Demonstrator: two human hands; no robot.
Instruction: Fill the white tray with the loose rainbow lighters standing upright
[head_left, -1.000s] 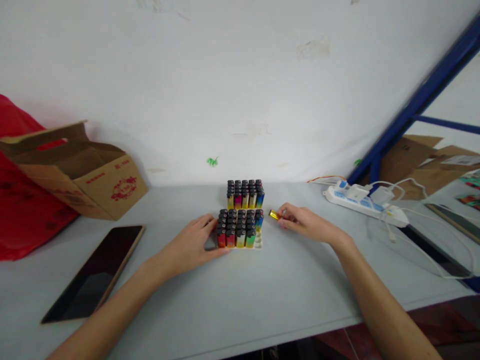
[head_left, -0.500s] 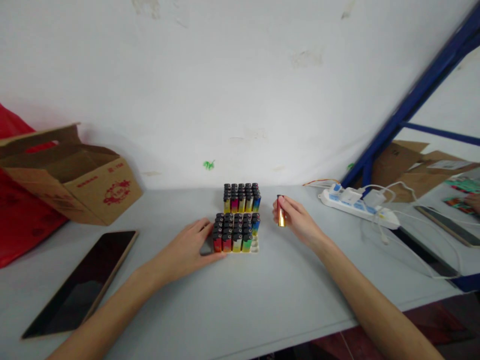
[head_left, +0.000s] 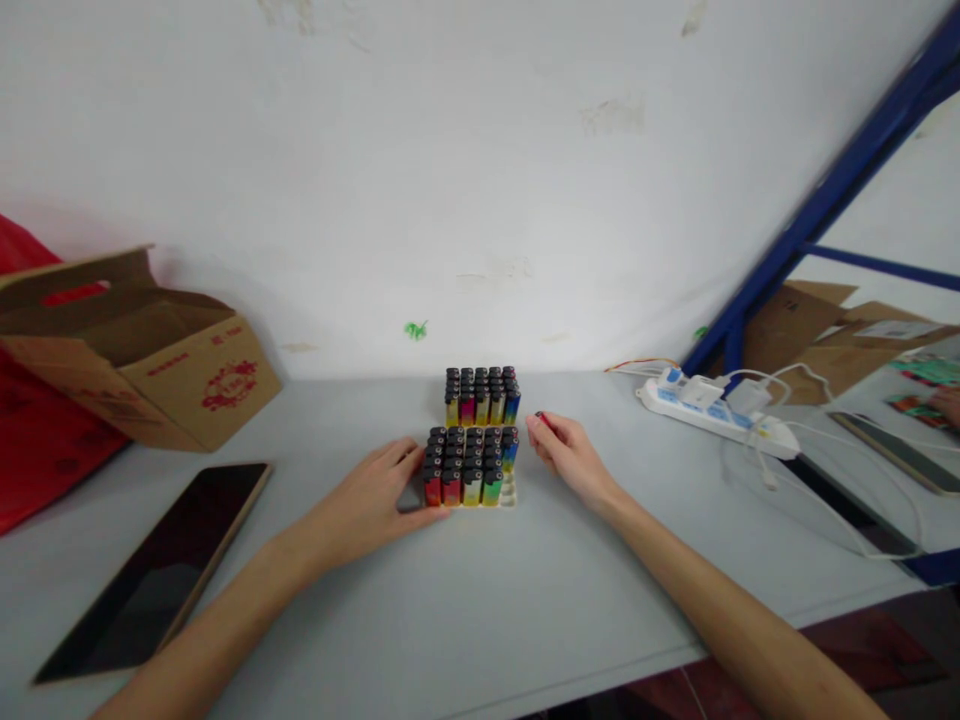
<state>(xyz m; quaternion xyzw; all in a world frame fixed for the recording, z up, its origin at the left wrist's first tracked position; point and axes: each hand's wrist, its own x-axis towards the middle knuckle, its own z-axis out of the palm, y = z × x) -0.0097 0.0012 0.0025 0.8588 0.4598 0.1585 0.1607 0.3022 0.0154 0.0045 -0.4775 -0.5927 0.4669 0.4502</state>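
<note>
Several lighters (head_left: 471,486) with black tops and coloured bodies stand upright in rows in a pale tray (head_left: 508,502). Bare slots show along the tray's right side, near the front. My left hand (head_left: 381,492) grips the left side of this tray, its thumb along the front edge; its other fingertips are partly hidden behind the lighters. Just right of the tray, my right hand (head_left: 571,458) pinches a lighter (head_left: 542,418), of which only a reddish end shows above the fingers. Right behind stands a second block of upright lighters (head_left: 482,404).
At the left lie a tablet-like dark slab (head_left: 154,570), an open cardboard box (head_left: 199,380) and a red bag (head_left: 52,450). On the right are a white power strip (head_left: 720,415) with cables, a blue metal frame (head_left: 817,215) and another person's hand (head_left: 946,402). A wall closes the back.
My right hand has moved left toward the front tray, and the lighter in it has turned so that its gold body no longer shows. My left hand stays at the tray.
</note>
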